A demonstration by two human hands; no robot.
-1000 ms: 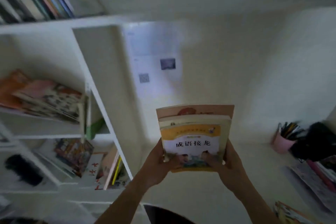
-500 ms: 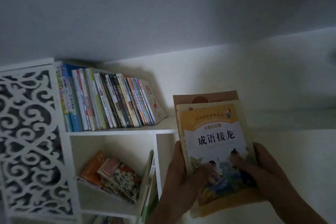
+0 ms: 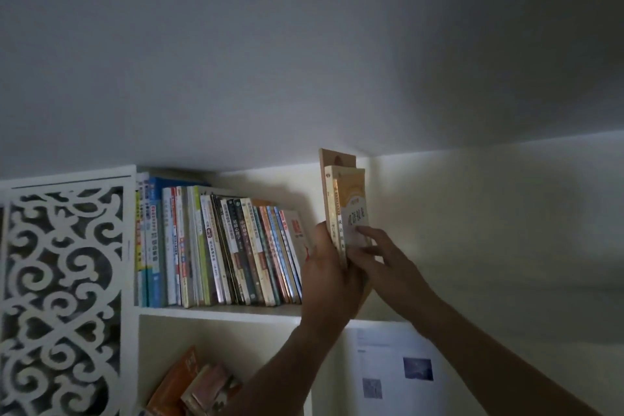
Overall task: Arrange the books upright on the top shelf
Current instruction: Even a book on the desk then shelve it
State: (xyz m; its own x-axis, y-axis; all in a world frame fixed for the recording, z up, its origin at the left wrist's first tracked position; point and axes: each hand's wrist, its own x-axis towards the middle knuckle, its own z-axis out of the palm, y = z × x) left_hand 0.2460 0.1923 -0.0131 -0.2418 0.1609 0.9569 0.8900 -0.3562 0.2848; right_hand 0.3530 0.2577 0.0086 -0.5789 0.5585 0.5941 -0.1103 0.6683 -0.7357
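Holding: both hands are clamping a small stack of books (image 3: 342, 199) upright, spines facing the camera, above the right end of the top shelf (image 3: 219, 311).
Left hand: the left hand (image 3: 326, 277) is wrapping the stack's left side and lower spines, fingers curled round the back cover, thumb lying up along the edge.
Right hand: the right hand (image 3: 374, 257) is pressing the front cover from the right, fingers curled onto the yellow-and-white cover, so the stack is being squeezed between the two hands.
Stack: a taller tan book is standing at the back, two shorter yellow ones in front; whether the bottom edge is touching the shelf cannot be told, since the hands are hiding it.
Row: a row of standing books (image 3: 216, 246) is filling the shelf to the left; its rightmost books are leaning right, towards the held stack, and the left hand is sitting just beside the last of them.
In the way: the leaning end of the row is narrowing the gap beside the stack; the ceiling is running close above the tan book.
Around: a white carved panel (image 3: 64, 294) is closing the shelf's left end; tilted books (image 3: 192, 385) are lying in the compartment below; a printed sheet (image 3: 395, 371) is hanging on the wall under the right arm.
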